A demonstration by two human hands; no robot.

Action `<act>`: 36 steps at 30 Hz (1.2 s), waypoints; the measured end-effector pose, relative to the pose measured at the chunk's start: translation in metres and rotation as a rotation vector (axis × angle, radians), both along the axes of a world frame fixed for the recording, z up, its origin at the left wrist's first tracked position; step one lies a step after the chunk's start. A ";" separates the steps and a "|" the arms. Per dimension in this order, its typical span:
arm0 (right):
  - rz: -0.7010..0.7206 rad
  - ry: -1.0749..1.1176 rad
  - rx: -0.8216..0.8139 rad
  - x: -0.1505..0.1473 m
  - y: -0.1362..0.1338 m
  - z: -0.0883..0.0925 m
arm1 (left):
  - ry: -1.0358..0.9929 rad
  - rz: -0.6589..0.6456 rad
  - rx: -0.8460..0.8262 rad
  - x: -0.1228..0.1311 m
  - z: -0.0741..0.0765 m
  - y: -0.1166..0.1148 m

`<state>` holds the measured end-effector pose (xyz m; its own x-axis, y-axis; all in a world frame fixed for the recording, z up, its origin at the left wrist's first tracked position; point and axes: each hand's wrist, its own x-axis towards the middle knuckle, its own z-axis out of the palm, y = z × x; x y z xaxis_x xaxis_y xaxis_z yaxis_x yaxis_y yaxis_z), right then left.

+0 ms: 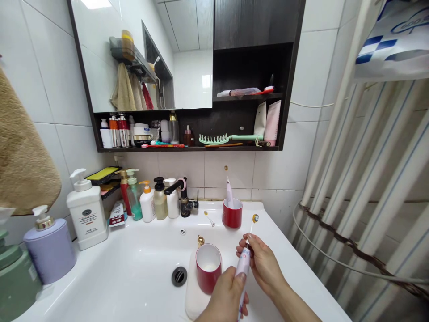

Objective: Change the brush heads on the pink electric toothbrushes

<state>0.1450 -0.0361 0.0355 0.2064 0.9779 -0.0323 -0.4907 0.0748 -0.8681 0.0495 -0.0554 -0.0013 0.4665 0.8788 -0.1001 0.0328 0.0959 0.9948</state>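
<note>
Over the white sink [140, 268], both my hands hold a white electric toothbrush [243, 261] upright. My left hand [228, 295] is wrapped round the lower handle, thumb on its front. My right hand [263, 261] pinches the neck just below the brush head [255, 218]. A red cup [208, 267] with a white inside stands on a white pad just left of my hands. A second red cup [232, 213] at the back of the sink holds another toothbrush.
A black faucet [182, 197] and several pump bottles line the back rim. A large white pump bottle [87, 210] and a lilac one [50, 246] stand at left. A dark shelf cabinet [201, 129] with a mirror hangs above. White radiator pipes [368, 192] fill the right.
</note>
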 end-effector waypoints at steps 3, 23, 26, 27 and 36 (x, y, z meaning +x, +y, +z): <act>0.002 -0.007 0.001 0.000 0.000 -0.001 | 0.014 -0.002 -0.011 -0.002 0.001 0.001; -0.039 -0.376 -0.012 0.024 0.017 0.007 | 0.419 -0.018 0.184 -0.010 -0.002 0.005; -0.056 -0.685 -0.020 0.023 0.031 -0.002 | 0.231 0.121 0.141 -0.012 0.011 0.008; -0.059 -0.773 -0.027 0.021 0.037 -0.006 | 0.176 0.158 0.126 -0.013 0.016 0.008; -0.165 -1.305 -0.064 -0.032 0.119 -0.033 | -0.044 0.173 0.140 -0.008 0.011 0.006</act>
<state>0.1129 0.0828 0.0028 0.2371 0.9426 0.2351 0.7167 -0.0063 -0.6974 0.0414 -0.0490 0.0095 0.3090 0.9500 0.0455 -0.0156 -0.0428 0.9990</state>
